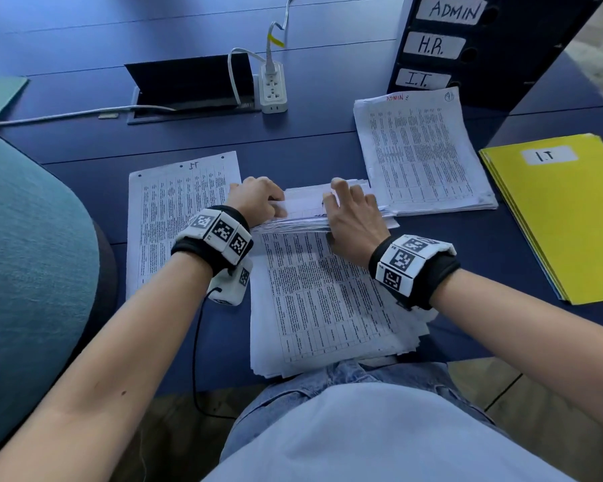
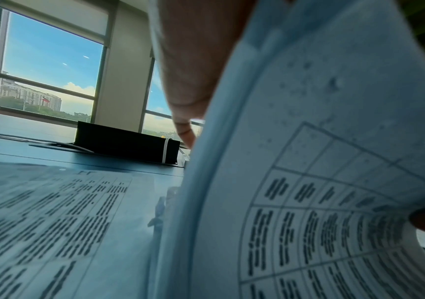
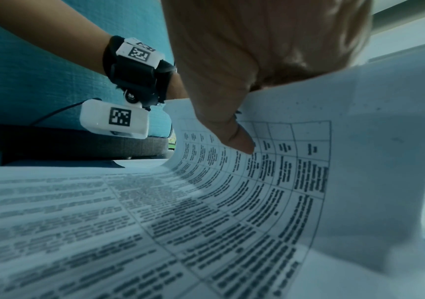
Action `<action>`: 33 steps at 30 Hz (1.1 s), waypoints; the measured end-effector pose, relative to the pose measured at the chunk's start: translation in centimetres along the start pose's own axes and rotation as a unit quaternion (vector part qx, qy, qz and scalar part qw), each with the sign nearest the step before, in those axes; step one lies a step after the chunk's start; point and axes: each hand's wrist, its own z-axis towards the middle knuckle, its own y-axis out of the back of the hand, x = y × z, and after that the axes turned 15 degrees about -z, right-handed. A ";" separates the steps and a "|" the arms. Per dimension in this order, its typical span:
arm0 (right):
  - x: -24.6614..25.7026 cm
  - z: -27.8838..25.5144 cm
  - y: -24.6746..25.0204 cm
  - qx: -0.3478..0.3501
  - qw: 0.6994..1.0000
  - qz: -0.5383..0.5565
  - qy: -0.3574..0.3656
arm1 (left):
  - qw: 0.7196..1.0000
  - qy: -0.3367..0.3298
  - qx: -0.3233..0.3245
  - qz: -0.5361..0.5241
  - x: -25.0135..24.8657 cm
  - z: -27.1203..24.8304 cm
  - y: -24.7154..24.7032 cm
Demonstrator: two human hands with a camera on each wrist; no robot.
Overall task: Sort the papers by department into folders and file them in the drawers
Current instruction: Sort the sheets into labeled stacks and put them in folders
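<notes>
I see both hands at the far end of the middle paper stack, which lies on the blue table right in front of me. My left hand and right hand curl their fingers around a sheaf of sheets bent up and back from that stack. A sheet marked IT lies flat just left of it; the ADMIN pile sits to the far right, beside the yellow I.T. folder. Behind stands the dark drawer unit labelled ADMIN, H.R., I.T.
</notes>
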 end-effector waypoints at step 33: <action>1.7 -1.2 -1.6 -0.121 0.987 -0.008 0.108 | 0.996 0.060 0.069 0.023 0.1 0.3 -1.2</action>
